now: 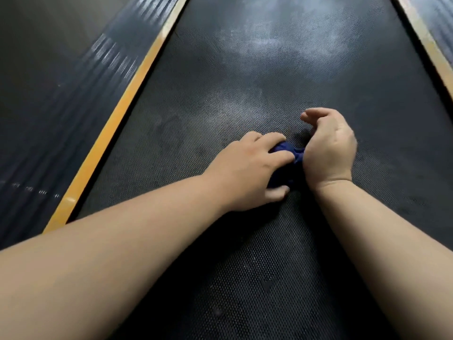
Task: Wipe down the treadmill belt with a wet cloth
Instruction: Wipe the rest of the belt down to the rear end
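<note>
Dark blue cloth point(290, 153) bunched on textured black belt point(269, 69); left hand point(247, 168) fingers point(282, 157) curled round it; right hand point(328, 148) grip hidden.

Belt point(245, 106) black w/ fine dotted weave & pale grey smudges, cloth point(285, 149) dark blue, side rails point(73, 114) black ribbed w/ yellow-orange edge strips point(117, 121).

Cloth point(290, 152) mostly hidden under left hand point(247, 168) and behind right hand point(329, 148); only blue bunch shows. Right palm side unseen, perhaps gripping. Left side rail point(73, 106) blurred. Belt point(269, 69), forearms point(98, 266) cut by edges.
</note>
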{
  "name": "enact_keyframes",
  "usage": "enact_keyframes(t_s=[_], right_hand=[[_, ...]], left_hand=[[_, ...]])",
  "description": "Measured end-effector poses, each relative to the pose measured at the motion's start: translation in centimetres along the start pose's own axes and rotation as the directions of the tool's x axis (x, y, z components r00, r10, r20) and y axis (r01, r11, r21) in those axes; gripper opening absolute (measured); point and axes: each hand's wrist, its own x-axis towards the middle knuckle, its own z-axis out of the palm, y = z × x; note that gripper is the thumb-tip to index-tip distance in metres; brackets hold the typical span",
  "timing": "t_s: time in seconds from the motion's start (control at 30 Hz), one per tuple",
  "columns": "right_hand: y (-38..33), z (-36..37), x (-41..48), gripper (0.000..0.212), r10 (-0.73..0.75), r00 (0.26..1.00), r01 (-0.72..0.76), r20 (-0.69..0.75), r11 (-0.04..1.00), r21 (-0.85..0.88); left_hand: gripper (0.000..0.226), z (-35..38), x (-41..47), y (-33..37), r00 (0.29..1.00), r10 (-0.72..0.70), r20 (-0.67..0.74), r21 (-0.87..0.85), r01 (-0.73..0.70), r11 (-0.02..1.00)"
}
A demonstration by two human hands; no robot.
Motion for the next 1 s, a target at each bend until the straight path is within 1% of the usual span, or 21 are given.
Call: enact_keyframes(t_s=[0.07, 0.1, 0.13, 0.17, 0.2, 0.23, 0.27, 0.3, 0.33, 0.43, 0.5, 0.57, 0.6, 0.63, 0.7, 0.73, 0.77, 0.83, 0.87, 0.93, 1.0], right_hand=[[-0.1, -0.2, -0.1, 0.038, -0.001, 1.000, 0.002, 0.022, 0.999, -0.042], [-0.2, -0.3, -0.2, 0.038, -0.005, 0.999, 0.009, 0.046, 0.996, -0.084], [-0.3, -0.3, -0.3, 0.036, -0.010, 0.997, 0.021, 0.075, 0.989, -0.149], [-0.4, -0.1, -0.5, 0.035, -0.018, 0.993, 0.045, 0.119, 0.973, -0.224], [-0.4, 0.1, -0.7, 0.036, -0.032, 0.984, 0.086, 0.177, 0.948, -0.306], [-0.5, 0.5, -0.8, 0.040, -0.044, 0.971, 0.133, 0.236, 0.917, -0.376], [-0.5, 0.9, -0.9, 0.045, -0.048, 0.956, 0.177, 0.289, 0.882, -0.436], [-0.6, 1.3, -0.8, 0.048, -0.048, 0.941, 0.216, 0.336, 0.848, -0.484], [-0.6, 1.6, -0.7, 0.049, -0.048, 0.925, 0.256, 0.378, 0.813, -0.522], [-0.4, 2.0, -0.5, 0.046, -0.068, 0.885, 0.362, 0.461, 0.724, -0.587], [-0.4, 2.1, -0.6, 0.045, -0.065, 0.873, 0.387, 0.483, 0.694, -0.607], [-0.3, 2.0, -0.6, 0.045, -0.069, 0.868, 0.405, 0.492, 0.673, -0.619], [-0.3, 2.0, -0.6, 0.043, -0.074, 0.863, 0.417, 0.500, 0.661, -0.623], [-0.3, 2.0, -0.7, 0.043, -0.078, 0.856, 0.431, 0.510, 0.651, -0.624], [-0.4, 2.0, -0.7, 0.041, -0.081, 0.849, 0.447, 0.522, 0.636, -0.629], [-0.4, 2.0, -0.7, 0.041, -0.089, 0.848, 0.456, 0.523, 0.625, -0.633], [-0.3, 2.1, -0.6, 0.041, -0.095, 0.847, 0.462, 0.523, 0.618, -0.637], [-0.3, 2.1, -0.6, 0.042, -0.090, 0.848, 0.459, 0.522, 0.619, -0.638], [-0.4, 2.2, -0.5, 0.043, -0.088, 0.847, 0.459, 0.524, 0.618, -0.638], [-0.6, 2.2, -0.7, 0.043, -0.080, 0.849, 0.453, 0.522, 0.617, -0.643], [-0.5, 2.2, -0.6, 0.041, -0.083, 0.855, 0.447, 0.512, 0.620, -0.646]], left_hand=[[0.042, -0.3, 0.9, -0.3, 0.999, 0.001, 0.042, -0.007, -0.001, 1.000], [0.038, -0.5, 1.1, -1.3, 0.999, -0.022, 0.026, -0.006, 0.022, 1.000], [0.036, -0.8, 1.1, -2.8, 0.996, -0.086, -0.016, 0.001, 0.086, 0.996], [0.036, -1.1, 0.8, -5.2, 0.976, -0.207, -0.059, 0.006, 0.208, 0.978], [0.036, -1.5, 0.4, -7.7, 0.921, -0.378, -0.092, 0.012, 0.380, 0.925], [0.034, -2.0, 0.1, -9.8, 0.831, -0.545, -0.109, -0.003, 0.548, 0.837], [0.032, -2.2, -0.1, -10.8, 0.745, -0.658, -0.113, -0.038, 0.658, 0.752], [0.030, -2.0, 0.0, -10.5, 0.711, -0.691, -0.132, -0.065, 0.689, 0.722], [0.027, -1.8, 0.3, -9.1, 0.736, -0.661, -0.145, -0.067, 0.660, 0.748], [0.025, -1.6, -0.7, -4.1, 0.861, -0.495, -0.118, -0.100, 0.486, 0.868], [0.028, -2.3, -3.0, -3.6, 0.927, -0.363, -0.091, -0.073, 0.357, 0.931], [0.029, -3.0, -3.6, -5.6, 0.970, -0.243, -0.028, -0.019, 0.242, 0.970], [0.029, -3.1, -3.2, -7.1, 0.969, -0.247, -0.017, 0.035, 0.248, 0.968], [0.030, -3.2, -2.7, -9.0, 0.945, -0.325, -0.022, 0.078, 0.326, 0.942], [0.032, -3.4, -1.6, -11.3, 0.819, -0.568, -0.076, 0.022, 0.571, 0.820], [0.032, -3.2, -1.4, -10.9, 0.786, -0.609, -0.103, 0.007, 0.613, 0.790], [0.031, -2.9, -1.6, -9.8, 0.814, -0.570, -0.114, 0.052, 0.578, 0.815], [0.038, -2.4, -3.3, -6.5, 0.935, -0.346, -0.081, 0.113, 0.353, 0.929], [0.041, -2.5, -4.6, -5.3, 0.966, -0.244, -0.083, 0.097, 0.251, 0.963], [0.037, -3.4, -5.3, -6.1, 0.979, -0.204, -0.026, 0.077, 0.206, 0.976], [0.028, -4.0, -3.8, -8.7, 0.967, -0.254, -0.023, 0.097, 0.255, 0.962]])
